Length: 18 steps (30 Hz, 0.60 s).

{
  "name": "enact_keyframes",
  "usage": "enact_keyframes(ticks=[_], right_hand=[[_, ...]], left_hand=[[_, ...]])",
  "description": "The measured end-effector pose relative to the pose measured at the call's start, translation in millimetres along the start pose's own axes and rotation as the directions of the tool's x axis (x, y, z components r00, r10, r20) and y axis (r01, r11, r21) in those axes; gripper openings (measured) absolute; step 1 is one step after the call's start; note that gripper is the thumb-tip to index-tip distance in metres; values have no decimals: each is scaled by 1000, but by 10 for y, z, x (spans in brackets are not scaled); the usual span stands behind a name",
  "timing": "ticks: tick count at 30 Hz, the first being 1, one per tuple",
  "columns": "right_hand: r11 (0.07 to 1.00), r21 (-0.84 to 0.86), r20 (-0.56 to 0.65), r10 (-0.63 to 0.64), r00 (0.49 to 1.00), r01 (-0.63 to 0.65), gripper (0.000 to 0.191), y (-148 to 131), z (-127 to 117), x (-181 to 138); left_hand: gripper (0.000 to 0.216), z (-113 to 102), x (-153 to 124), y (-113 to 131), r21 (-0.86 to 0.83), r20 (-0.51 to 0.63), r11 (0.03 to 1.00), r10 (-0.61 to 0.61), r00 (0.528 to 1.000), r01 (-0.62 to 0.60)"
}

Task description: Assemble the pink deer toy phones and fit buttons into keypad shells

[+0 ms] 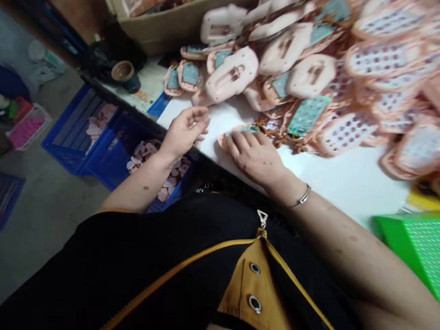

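My right hand [256, 153] lies over a small pink plastic housing with a circuit board [252, 129] at the table's near edge, its fingers bent onto the part and hiding most of it. Left of that, my left hand [187, 130] hovers by the table edge, fingers loosely curved and apart, with nothing visible in them. Beyond both hands is a heap of pink plastic housings [233, 75]. A green circuit board [308, 115] with brown wires rests right of my right hand.
Blue crates [113, 156] holding pink parts stand below the table's left side. A dark cup [125, 77] sits at the table's left end, near a cardboard box [165, 30]. More housings with dotted white faces [381, 59] are piled at right. A green basket [412, 247] is near my right forearm.
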State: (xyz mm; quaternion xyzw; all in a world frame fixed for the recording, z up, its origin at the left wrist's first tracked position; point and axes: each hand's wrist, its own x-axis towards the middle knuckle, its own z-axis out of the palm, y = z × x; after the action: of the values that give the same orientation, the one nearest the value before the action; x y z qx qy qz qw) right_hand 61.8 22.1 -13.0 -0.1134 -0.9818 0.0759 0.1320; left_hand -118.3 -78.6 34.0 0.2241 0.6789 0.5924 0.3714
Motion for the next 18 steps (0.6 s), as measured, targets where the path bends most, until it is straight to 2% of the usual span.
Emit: enact_keyframes(ticks=[2,4,5,6,8,10,12,14,15,18], right_hand=[[1000,0,-84,-13,996,13,40,6,-66,-242],[999,-26,-199,-38,979,33,36,-5,-127,-484],[999,-29,-258,-46,965,40,35,-17,-149,-591],[999,-10,-312,-44,949,42,35,-31,-166,-684],[995,90,-374,-2,927,39,35,-61,-184,-827],[982,191,-351,69,934,-1,37,-85,-185,-927],[976,209,-317,122,941,-56,40,-96,-182,-1017],[990,112,-391,121,912,-83,45,-92,-185,-1120],[994,44,-470,109,876,-100,49,-81,-193,-1177],[966,-81,-662,131,738,-245,57,16,-262,-1354]], left_hand=[[29,65,-4,-75,-65,82,993,-94,992,100],[38,172,-25,-138,-116,236,957,-233,943,265],[45,248,-44,-165,-130,348,927,-290,892,352],[54,338,-67,-188,-134,474,892,-326,818,433],[70,549,-120,-220,-131,694,824,-321,645,551],[81,767,-168,-232,-123,808,782,-278,519,611],[85,951,-194,-230,-97,858,764,-261,443,638],[88,1082,-191,-217,-65,880,759,-262,396,648],[89,1126,-179,-208,-63,883,760,-260,391,647],[86,1198,-115,-178,-87,867,766,-256,426,637]])
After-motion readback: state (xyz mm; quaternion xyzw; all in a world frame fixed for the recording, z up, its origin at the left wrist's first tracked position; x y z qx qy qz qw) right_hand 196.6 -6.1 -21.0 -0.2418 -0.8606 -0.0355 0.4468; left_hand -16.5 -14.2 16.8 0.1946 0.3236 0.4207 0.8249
